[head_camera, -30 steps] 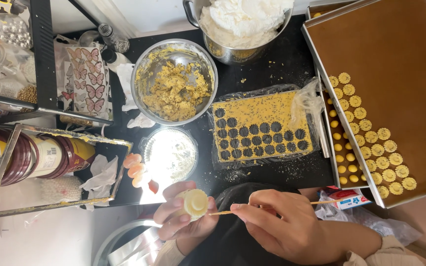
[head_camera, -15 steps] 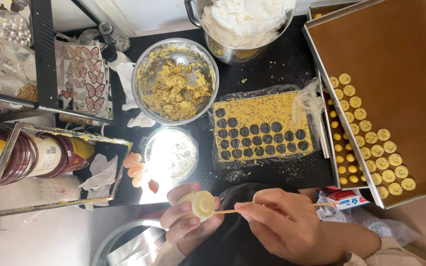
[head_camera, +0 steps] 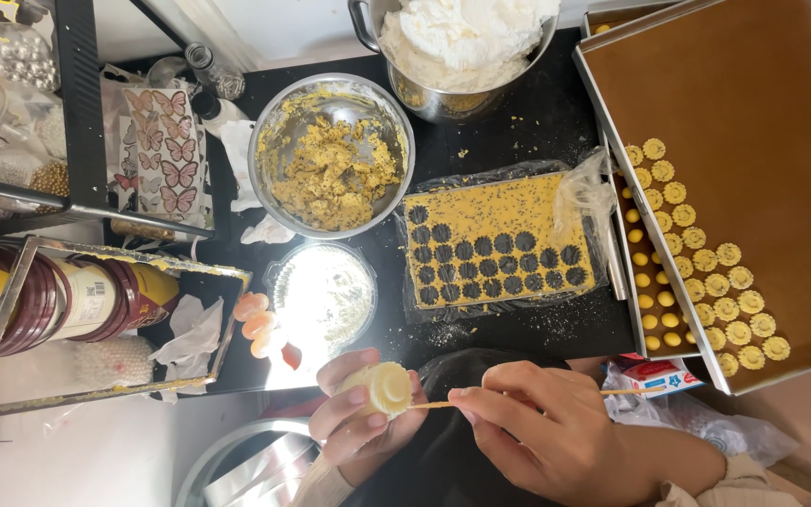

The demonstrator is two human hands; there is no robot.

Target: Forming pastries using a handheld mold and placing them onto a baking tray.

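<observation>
My left hand is closed around a small pale-yellow plastic mould, its round face turned up. My right hand pinches a thin wooden skewer whose tip touches the mould's edge. Both hands hover at the near edge of the black table, just below a rolled yellow dough sheet on plastic wrap, punched with rows of flower-shaped holes. A brown baking tray on the right carries several small flower-shaped yellow cookies along its near left side.
A steel bowl of crumbly yellow dough sits behind the sheet, and a pot of white cream stands at the back. A shiny round lid, orange pieces, a metal rack with jars and butterfly-print packets fill the left.
The mould in my left hand has shifted slightly to the right and turned, and the skewer tip has come in against it. Everything on the table is unchanged.
</observation>
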